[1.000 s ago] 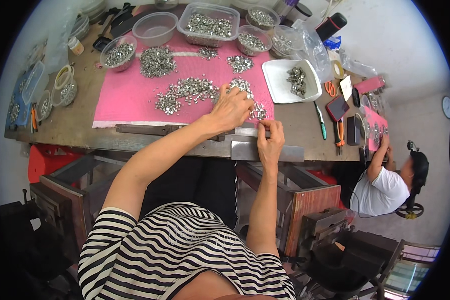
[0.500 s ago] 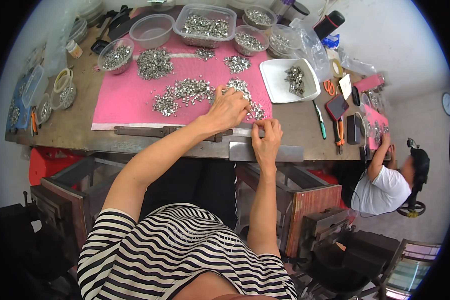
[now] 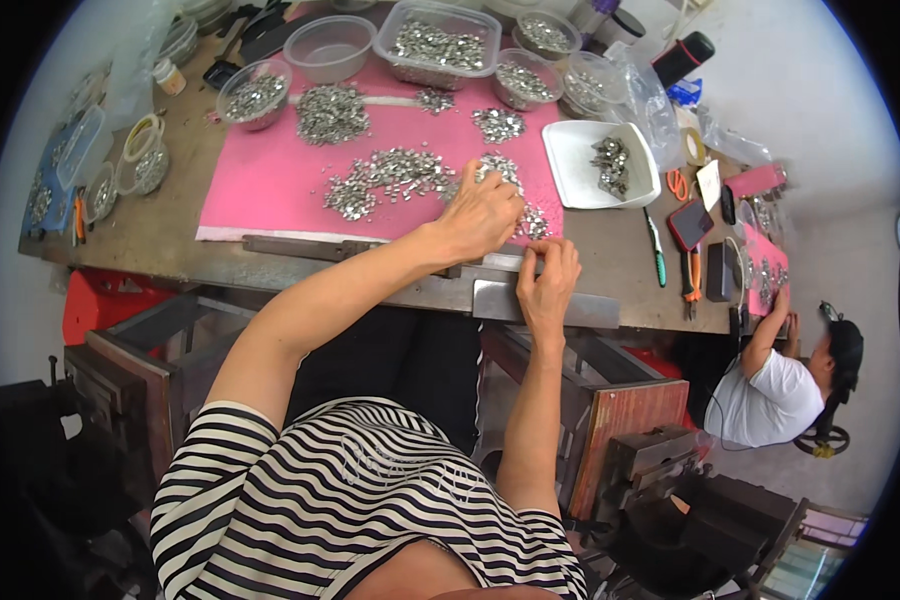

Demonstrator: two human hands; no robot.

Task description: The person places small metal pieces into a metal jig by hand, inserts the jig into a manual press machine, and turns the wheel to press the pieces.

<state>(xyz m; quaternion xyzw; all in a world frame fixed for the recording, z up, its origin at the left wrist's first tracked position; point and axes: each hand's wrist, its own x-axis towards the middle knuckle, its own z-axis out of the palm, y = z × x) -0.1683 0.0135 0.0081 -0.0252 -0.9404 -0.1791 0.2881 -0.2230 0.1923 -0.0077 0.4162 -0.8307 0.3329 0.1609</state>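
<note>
My left hand (image 3: pixel 481 212) reaches over the small pile of shiny metal pieces (image 3: pixel 500 170) at the right of the pink mat (image 3: pixel 270 190). Its fingers are curled together and its fingertips are partly hidden, so what they hold cannot be made out. My right hand (image 3: pixel 549 285) is closed in a pinch at the mat's near right edge, against a metal bar fixture (image 3: pixel 505 262) along the table's front edge. Any piece between its fingers is too small to name. A flat metal plate (image 3: pixel 590 310) lies under that hand's wrist. Loose metal pieces (image 3: pixel 390 180) spread left of my left hand.
A white tray (image 3: pixel 562 180) holding metal pieces stands right of the mat. Clear plastic tubs (image 3: pixel 440 70) line the back. A green toothbrush (image 3: pixel 657 250), orange-handled pliers (image 3: pixel 692 285) and a dark box (image 3: pixel 719 270) lie at right. Another person (image 3: pixel 770 390) sits at far right.
The whole view has shifted slightly, so the table sits further right in the picture. Both hands stay at nearly the same places by the fixture, with little change in their closed fingers.
</note>
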